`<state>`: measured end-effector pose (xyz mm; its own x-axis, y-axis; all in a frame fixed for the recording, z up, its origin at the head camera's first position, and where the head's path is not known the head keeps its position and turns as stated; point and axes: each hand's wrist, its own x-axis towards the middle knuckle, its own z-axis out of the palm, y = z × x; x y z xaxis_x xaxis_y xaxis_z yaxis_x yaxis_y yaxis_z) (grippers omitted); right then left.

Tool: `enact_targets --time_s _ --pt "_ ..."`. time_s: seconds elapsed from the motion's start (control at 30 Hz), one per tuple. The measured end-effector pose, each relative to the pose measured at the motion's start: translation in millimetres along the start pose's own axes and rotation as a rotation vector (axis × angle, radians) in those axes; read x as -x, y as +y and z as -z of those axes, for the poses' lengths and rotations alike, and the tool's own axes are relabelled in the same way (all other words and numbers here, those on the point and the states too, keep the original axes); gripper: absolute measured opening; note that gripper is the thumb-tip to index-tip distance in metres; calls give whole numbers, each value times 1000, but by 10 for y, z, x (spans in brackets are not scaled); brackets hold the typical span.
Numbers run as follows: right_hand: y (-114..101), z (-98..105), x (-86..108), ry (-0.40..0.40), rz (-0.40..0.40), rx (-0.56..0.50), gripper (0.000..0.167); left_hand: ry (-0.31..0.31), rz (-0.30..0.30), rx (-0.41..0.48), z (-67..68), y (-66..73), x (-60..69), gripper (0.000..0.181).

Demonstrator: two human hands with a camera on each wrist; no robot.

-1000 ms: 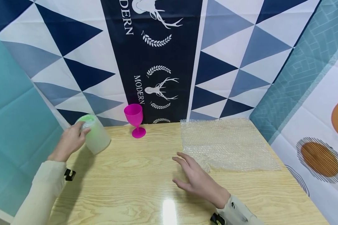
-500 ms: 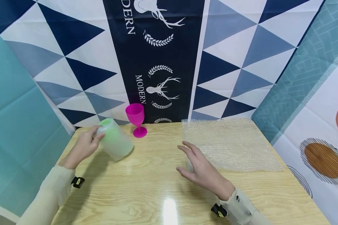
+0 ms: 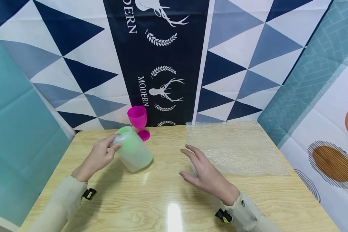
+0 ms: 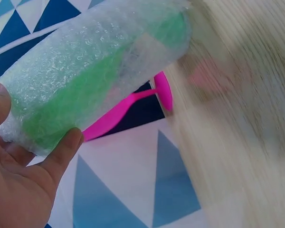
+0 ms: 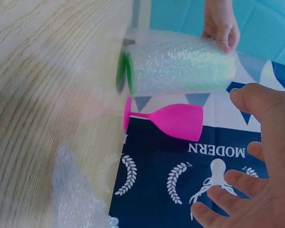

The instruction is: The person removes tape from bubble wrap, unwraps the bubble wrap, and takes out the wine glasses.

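A: Since the L hand (image 3: 98,158) pinches the bubble-wrapped green cup (image 3: 134,153) near its mouth, what do we make of it?

B: Prob. b/c the rim's an easy hold for thumb & fingers. We've got it tilted, base to the right, over the table (image 3: 139,201), in front of the pink goblet (image 3: 137,117). Can't quite tell if the base edge touches.

A: And the R hand (image 3: 207,175)?

B: Holding nothing: fingers apart, thumb out, beside the flat bubble-wrap sheet (image 3: 235,148). Poised, we'd guess. Goblet's upright by the wall cloth (image 3: 168,51), likely back there to leave us room.

A: Diff vs. 1 s ago?

B: We see cup & L hand shifted right, off the table's L end; R hand's slightly farther fwd. Goblet & sheet haven't moved.
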<state>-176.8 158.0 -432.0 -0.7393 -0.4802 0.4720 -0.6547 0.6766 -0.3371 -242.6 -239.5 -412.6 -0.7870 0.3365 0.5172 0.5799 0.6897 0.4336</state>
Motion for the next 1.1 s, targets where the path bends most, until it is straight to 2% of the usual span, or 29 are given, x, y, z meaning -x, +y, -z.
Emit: enact_targets --time_s 0.17,0.43,0.73,1.1 --pt "-13 -6 -21 1 7 -1 73 -11 -58 -18 -40 114 -31 36" --pt "-60 -11 -49 -4 0 -26 72 -50 -88 -39 -96 292 -42 37" --pt "-93 -18 -71 5 7 -33 74 -65 -177 -48 -198 458 -39 37" --pt "-176 -3 -155 43 58 -56 77 -110 -201 -68 -250 632 -73 35"
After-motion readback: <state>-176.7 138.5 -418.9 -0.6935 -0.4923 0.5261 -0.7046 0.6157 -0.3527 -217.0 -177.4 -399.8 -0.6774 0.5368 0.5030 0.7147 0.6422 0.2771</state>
